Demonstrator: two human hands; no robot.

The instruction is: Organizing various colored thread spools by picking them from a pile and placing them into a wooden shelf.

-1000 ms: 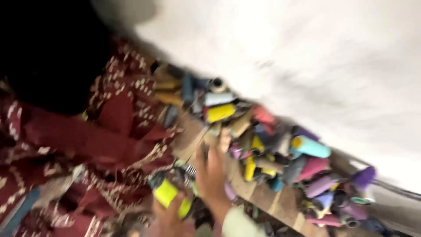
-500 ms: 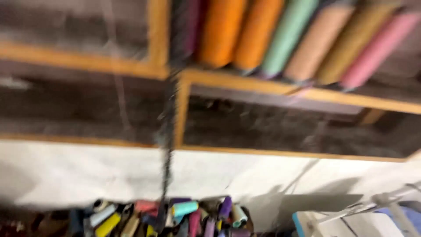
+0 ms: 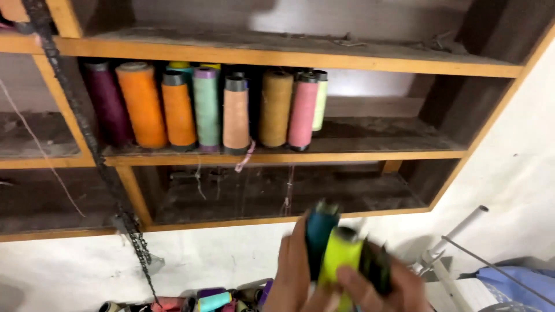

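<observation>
1. Half a second ago the view held only the shelf and the heap of spools, with no hands in it. Now both hands are raised at the near bottom edge. The left hand (image 3: 291,280) is closed round a teal-blue thread spool (image 3: 319,234). The fingers of the right hand (image 3: 384,292) are closed over a neon-yellow thread spool (image 3: 340,257) and a blurred dark spool (image 3: 376,267).
2. A second ago the hands were down at the heap with a yellow spool. The three spools are now clear of the heap, bunched together and touching, held upright in front of the shelf's lower compartment.
3. Just beyond and to the left, low against the white wall, lies the heap of mixed small spools (image 3: 214,300), with pink, mint and purple ones showing. To the right are a white pipe (image 3: 459,230) and a blue cloth (image 3: 514,282).
4. A black chain (image 3: 87,136) hangs down the shelf's left upright.
5. Farther off, only loose threads show hanging in the lower compartment (image 3: 277,193) of the wooden wall shelf (image 3: 289,58).
6. The middle compartment holds a row of upright thread cones (image 3: 208,107). From left to right they are dark purple, two orange, mint green, peach, mustard, pink and pale yellow-green, with a few more behind them.
7. The farthest, top board carries dust and small scraps.
</observation>
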